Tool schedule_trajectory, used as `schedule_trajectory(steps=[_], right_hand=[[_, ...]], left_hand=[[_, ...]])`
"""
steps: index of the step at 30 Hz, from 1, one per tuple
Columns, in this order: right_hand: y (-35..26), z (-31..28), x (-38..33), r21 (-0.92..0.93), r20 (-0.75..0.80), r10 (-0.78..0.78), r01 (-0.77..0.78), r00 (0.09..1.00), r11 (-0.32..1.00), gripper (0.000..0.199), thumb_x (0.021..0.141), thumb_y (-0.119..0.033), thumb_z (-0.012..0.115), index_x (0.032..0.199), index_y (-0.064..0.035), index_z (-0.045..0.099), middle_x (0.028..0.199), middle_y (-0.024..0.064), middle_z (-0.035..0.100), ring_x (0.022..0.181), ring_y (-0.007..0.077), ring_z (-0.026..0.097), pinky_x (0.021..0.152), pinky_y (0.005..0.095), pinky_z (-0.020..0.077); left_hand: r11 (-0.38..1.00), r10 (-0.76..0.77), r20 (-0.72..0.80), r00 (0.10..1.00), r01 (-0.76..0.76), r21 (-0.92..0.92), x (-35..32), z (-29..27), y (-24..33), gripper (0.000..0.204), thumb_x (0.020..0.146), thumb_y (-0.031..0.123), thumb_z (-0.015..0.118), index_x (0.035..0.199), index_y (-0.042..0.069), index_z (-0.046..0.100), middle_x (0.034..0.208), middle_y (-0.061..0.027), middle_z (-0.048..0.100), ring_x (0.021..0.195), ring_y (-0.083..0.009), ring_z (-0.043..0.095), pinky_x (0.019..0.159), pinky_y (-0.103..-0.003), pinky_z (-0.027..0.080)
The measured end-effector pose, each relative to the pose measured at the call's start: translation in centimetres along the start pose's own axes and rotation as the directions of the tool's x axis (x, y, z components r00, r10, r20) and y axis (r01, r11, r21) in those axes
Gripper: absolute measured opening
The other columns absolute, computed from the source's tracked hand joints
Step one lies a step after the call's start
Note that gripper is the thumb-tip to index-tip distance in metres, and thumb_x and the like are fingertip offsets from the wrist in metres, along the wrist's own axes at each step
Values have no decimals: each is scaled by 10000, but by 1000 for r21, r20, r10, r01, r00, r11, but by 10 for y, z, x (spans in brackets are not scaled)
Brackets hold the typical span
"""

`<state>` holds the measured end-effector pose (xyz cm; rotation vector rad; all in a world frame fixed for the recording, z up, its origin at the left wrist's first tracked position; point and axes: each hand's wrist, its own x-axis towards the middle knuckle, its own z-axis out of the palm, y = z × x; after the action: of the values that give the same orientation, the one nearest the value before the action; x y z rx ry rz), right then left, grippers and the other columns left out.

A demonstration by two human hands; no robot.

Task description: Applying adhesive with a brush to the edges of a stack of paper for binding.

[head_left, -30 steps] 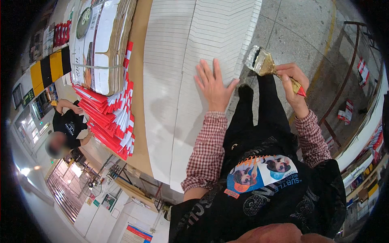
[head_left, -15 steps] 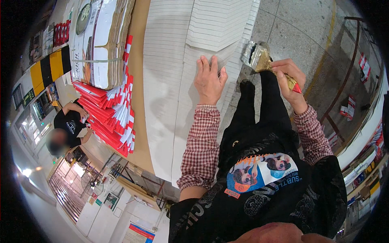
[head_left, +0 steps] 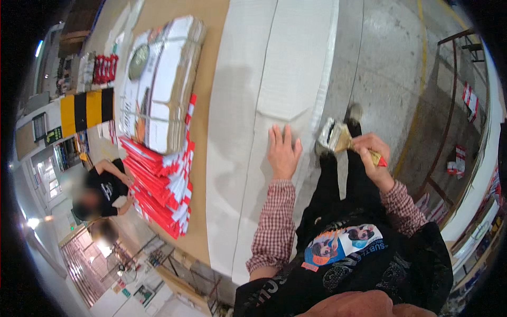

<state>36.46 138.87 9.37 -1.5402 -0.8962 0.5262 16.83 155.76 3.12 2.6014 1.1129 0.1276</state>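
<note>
My left hand [head_left: 284, 154] lies flat with fingers spread on overlapping long white sheets [head_left: 232, 174]. Its fingertips are just below the angled end of a sheet [head_left: 290, 68] lying on top. Off the right edge of the sheets, my right hand [head_left: 374, 153] grips a brush [head_left: 344, 138] by its handle. The brush's wide head points left toward the sheets, and the red end of its handle sticks out behind my fingers. Its bristle end looks whitish and smeared, though blur hides the detail.
The brown table [head_left: 198, 158] bears a strapped bundle of printed cardboard [head_left: 163, 84] and a pile of red-and-white folded pieces [head_left: 163, 190] on the left. A person in black [head_left: 105, 187] is beyond that pile. Right of me are grey floor [head_left: 391, 63] and a metal rail [head_left: 451, 105].
The whole view has shifted, so sheets, bundle and hands appear lower. My left hand stays flat on the sheets, and my right hand still holds the brush beside their edge.
</note>
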Motion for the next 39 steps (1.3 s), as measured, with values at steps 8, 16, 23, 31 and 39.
schedule_trajectory(steps=[8,16,23,31,39], right_hand=[[-6,-63,33,420,-284,295,-158,912,894,175,932,-157,544,880,5,582,927,86,583,765,140,564,683,273,476],[5,-149,120,594,-337,457,-191,823,781,223,932,-242,570,925,-22,603,904,81,637,750,137,585,682,281,467],[27,-181,264,615,-219,440,-227,871,755,247,937,-280,566,917,-35,591,907,91,651,698,129,587,616,256,468],[48,-180,394,686,-183,513,-265,839,678,200,934,-216,567,997,-28,540,924,117,653,710,133,592,618,258,483],[54,-253,611,498,-363,151,54,919,865,181,944,-195,556,987,-23,594,992,88,652,885,141,613,728,269,508]], left_hand=[[999,41,-54,998,-43,-28,-13,-5,5,700,778,378,695,1342,46,448,1409,-278,342,1318,-439,299,1054,-454,313],[974,-116,-27,993,109,-199,-5,-9,7,547,821,271,678,1285,34,514,1358,-228,445,1294,-381,373,1059,-442,312],[846,-528,-296,796,461,-267,62,-12,42,352,877,191,602,1174,3,591,1354,-218,444,1285,-369,369,1063,-442,298],[800,-598,-434,674,462,-384,220,-23,53,343,888,148,573,1200,4,576,1415,-216,365,1325,-357,305,1082,-446,265],[790,-603,-482,636,391,-473,361,-41,95,345,913,141,533,1231,11,556,1408,-222,369,1306,-344,348,1076,-432,270]])
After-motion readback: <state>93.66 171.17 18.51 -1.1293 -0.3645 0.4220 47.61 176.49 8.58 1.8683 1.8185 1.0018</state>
